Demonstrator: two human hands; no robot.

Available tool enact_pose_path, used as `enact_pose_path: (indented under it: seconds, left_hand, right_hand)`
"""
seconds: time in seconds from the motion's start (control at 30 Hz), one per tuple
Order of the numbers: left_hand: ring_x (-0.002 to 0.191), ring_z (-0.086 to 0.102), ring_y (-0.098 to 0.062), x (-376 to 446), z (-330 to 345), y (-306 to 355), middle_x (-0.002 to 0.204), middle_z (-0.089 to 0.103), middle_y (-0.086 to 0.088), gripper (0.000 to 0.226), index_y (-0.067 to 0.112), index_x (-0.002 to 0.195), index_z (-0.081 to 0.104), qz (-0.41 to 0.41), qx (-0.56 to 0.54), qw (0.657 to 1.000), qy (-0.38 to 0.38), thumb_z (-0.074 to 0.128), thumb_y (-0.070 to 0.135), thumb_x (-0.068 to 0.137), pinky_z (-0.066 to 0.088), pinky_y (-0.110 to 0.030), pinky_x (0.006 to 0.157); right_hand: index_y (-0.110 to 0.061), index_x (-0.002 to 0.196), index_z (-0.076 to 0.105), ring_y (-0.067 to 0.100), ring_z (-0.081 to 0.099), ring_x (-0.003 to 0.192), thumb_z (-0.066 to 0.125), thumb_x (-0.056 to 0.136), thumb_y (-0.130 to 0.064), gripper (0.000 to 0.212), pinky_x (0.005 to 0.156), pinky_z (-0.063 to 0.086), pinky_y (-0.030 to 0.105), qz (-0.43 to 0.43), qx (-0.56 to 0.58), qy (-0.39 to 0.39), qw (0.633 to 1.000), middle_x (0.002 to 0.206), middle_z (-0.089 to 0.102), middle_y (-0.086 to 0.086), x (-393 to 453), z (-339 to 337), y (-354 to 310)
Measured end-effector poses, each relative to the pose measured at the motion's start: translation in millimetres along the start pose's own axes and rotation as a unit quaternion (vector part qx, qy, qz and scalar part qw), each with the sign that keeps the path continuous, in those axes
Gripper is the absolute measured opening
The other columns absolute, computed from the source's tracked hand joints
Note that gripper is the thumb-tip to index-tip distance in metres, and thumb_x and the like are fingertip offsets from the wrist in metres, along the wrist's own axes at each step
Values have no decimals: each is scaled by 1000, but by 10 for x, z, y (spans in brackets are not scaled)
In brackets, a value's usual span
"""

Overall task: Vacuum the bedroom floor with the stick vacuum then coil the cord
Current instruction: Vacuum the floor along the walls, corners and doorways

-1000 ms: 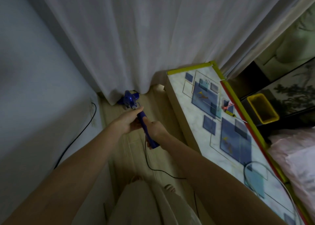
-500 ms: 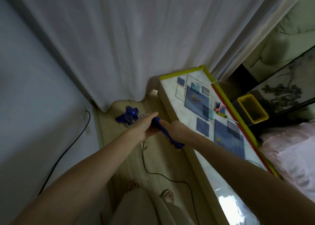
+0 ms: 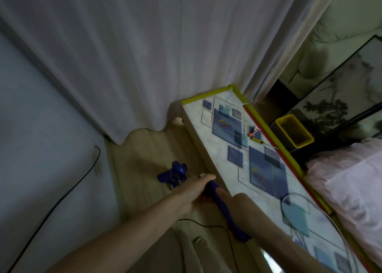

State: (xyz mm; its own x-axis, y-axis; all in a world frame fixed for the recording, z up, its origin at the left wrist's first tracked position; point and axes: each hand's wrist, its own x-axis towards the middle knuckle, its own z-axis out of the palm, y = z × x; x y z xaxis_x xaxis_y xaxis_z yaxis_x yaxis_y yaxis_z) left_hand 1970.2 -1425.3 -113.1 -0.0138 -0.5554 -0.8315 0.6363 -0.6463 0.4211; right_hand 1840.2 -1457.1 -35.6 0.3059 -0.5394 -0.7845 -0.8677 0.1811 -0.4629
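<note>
Both hands (image 3: 217, 198) grip vacuum handle (image 3: 224, 209) (head (image 3: 173, 174) points twd curtain (image 3: 144, 55)).

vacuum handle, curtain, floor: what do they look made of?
Handle: likely moulded plastic, solid blue with a smooth, faintly glossy surface. Curtain: thin white fabric, matte; it hangs in soft vertical folds with a wavy hem. Floor: pale wood-look planks with visible seams and a dull sheen; real wood or laminate cannot be told.

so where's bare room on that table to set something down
Bare patch at the table's curtain-side end, and along its floor-side edge. Crowded by the screwdriver at the far edge and the wire loop nearer. Both hands grip the vacuum.
</note>
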Motion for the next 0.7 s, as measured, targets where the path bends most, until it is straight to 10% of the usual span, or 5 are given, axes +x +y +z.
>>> enact_pose_path:
  seconds: [0.17,0.5,0.7]
  left_hand:
    - [73,64,-19,-36,-187,11,85,63,-10,22,8,106,59,2,70,997,24,62,25,92,54,-27,58]
    - [72,62,-22,284,-697,714,77,63,-11,20,6,97,59,5,81,995,56,59,26,92,52,-32,66]
    - [83,63,-28,600,-1018,1054,100,61,-19,33,3,126,48,-4,89,994,62,52,19,98,54,-37,64]
  right_hand:
    - [-22,65,50,10,52,51,43,99,-44,42,51,45,22,-37,138,24,989,60,55,-2,-31,367,74]
    - [-29,79,42,20,62,61,34,105,-35,28,63,58,34,-60,157,7,986,87,61,14,559,603,-636]
    - [-20,75,45,17,55,56,33,102,-48,41,59,53,31,-15,97,25,995,71,57,5,951,727,-964]
